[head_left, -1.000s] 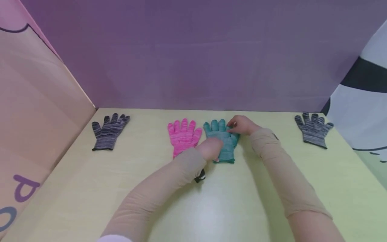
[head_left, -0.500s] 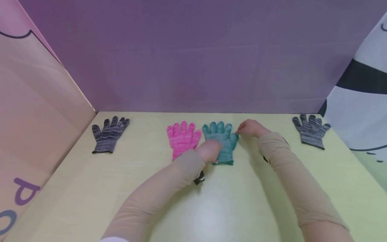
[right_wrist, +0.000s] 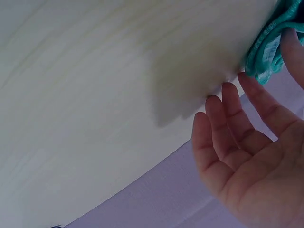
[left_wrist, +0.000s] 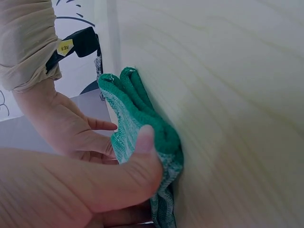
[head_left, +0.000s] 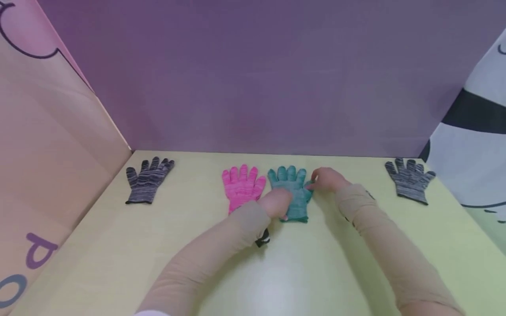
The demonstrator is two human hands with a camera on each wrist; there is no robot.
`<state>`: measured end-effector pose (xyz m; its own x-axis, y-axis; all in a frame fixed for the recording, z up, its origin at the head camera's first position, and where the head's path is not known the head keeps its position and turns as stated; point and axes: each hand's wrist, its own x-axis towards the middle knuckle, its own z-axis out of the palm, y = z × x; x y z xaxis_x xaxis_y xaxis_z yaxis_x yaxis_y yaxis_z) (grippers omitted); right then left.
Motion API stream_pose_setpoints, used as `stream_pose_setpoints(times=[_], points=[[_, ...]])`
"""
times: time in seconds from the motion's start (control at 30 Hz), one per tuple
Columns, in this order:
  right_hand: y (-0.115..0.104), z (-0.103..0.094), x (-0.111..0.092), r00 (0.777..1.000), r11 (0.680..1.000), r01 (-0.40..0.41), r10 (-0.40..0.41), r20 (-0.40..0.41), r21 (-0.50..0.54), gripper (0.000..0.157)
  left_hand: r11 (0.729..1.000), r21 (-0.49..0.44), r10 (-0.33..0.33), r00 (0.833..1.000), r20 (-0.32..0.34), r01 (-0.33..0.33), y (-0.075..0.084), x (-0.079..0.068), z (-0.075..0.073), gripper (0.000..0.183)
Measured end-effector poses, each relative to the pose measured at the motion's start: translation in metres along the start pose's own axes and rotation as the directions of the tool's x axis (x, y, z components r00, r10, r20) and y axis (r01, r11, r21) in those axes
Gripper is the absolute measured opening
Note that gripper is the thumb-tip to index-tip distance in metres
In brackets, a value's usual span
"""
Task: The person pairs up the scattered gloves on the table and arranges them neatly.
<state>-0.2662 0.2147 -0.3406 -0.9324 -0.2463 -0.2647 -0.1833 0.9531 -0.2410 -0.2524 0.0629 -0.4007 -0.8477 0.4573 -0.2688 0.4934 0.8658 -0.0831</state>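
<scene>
A teal knitted glove (head_left: 297, 210) lies on the table with its fingers pointing to the back and its cuff towards me. My left hand (head_left: 277, 202) rests on its left part; in the left wrist view the thumb (left_wrist: 142, 164) presses beside the folded green cuff (left_wrist: 161, 133). At the opposite edge, my right hand (head_left: 330, 180) pinches the teal glove's thumb between thumb and index finger (right_wrist: 259, 92), the remaining fingers spread loosely. Just left of it lies a pink glove (head_left: 242, 186), its lower part hidden behind my left forearm.
A grey-black striped glove (head_left: 148, 182) lies at the back left of the pale table (head_left: 276, 281), and a similar grey glove (head_left: 410, 182) at the back right. A purple panel (head_left: 253, 79) rises behind the table. Printed sheets flank both sides.
My right hand has drawn back from over the teal glove's fingers to its right edge, and the glove's thumb now sticks out there. The left hand stays on the glove.
</scene>
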Motion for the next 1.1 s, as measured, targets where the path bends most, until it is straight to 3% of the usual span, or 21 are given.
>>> stream_pose_setpoints(times=[0.2, 0.33, 0.4, 0.57, 0.6, 0.73, 0.9, 1.0, 1.1], points=[[-0.008, 0.002, 0.002, 1.0, 0.998, -0.006, 0.007, -0.015, 0.064, 0.049, 0.998, 0.037, -0.042, 0.998, -0.046, 0.043, 0.002, 0.016, 0.001, 0.134], [-0.014, 0.002, 0.011, 1.0, 0.998, 0.0, -0.001, 0.009, 0.062, 0.046, 0.998, 0.023, -0.065, 0.998, -0.026, 0.066, -0.003, 0.021, 0.0, 0.138], [-0.004, 0.011, 0.024, 0.999, 0.998, 0.037, -0.037, -0.009, 0.059, 0.046, 0.997, 0.007, -0.077, 0.997, -0.008, 0.077, -0.004, 0.023, 0.001, 0.14], [-0.002, 0.016, 0.021, 0.997, 0.996, 0.061, -0.058, -0.043, 0.066, 0.039, 0.995, 0.014, -0.099, 0.995, -0.003, 0.099, -0.001, 0.025, 0.002, 0.142], [-0.011, 0.01, 0.01, 0.999, 0.997, 0.035, -0.033, -0.022, 0.071, 0.035, 0.995, 0.018, -0.095, 0.996, -0.002, 0.095, 0.0, 0.024, 0.002, 0.14], [-0.002, 0.009, 0.007, 0.997, 0.99, 0.06, -0.055, -0.045, 0.125, 0.03, 0.999, 0.028, -0.043, 0.999, -0.016, 0.043, 0.0, 0.021, 0.003, 0.136], [0.01, 0.004, 0.005, 0.999, 0.968, 0.03, -0.026, -0.018, 0.249, 0.018, 0.999, 0.029, 0.029, 0.998, -0.064, -0.027, -0.004, 0.009, 0.001, 0.143], [0.015, 0.004, 0.006, 0.999, 0.949, 0.03, -0.034, 0.006, 0.313, 0.023, 0.999, 0.03, 0.042, 0.998, -0.049, -0.041, -0.004, -0.002, -0.003, 0.125], [0.017, 0.005, 0.006, 0.999, 0.936, 0.032, -0.042, 0.021, 0.351, 0.018, 0.998, 0.04, 0.046, 0.999, -0.018, -0.046, -0.001, -0.017, -0.012, 0.103]])
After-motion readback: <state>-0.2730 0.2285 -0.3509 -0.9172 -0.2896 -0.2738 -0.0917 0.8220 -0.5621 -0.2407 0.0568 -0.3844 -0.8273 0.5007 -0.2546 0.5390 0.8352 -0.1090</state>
